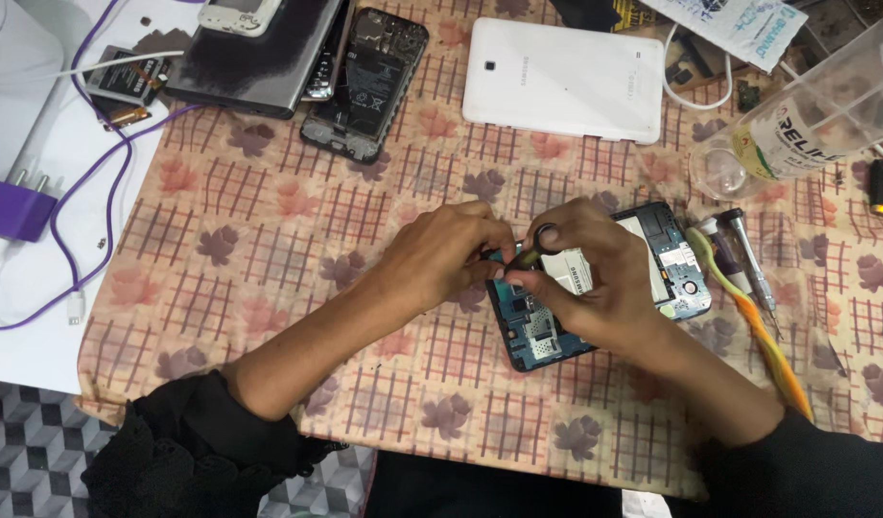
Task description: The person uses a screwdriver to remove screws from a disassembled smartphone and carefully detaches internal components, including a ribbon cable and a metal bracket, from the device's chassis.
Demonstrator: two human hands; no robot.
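Observation:
An opened blue device point(676, 269) with its back cover off lies on the patterned cloth, its circuit boards and white battery showing. My right hand point(595, 278) rests over its middle and grips a small tool with a black ring end point(542, 240). My left hand point(441, 254) presses on the device's left edge, fingertips touching the tool and the right hand's fingers. Much of the device's left half is hidden under both hands.
A white tablet back cover point(561, 82) and an opened black phone point(369, 82) lie at the far side. Screwdrivers point(748, 259) and an orange-yellow toothbrush point(758, 331) lie to the right. A clear plastic bottle point(806, 120) lies at upper right. A purple charger and cable point(19, 206) sit left.

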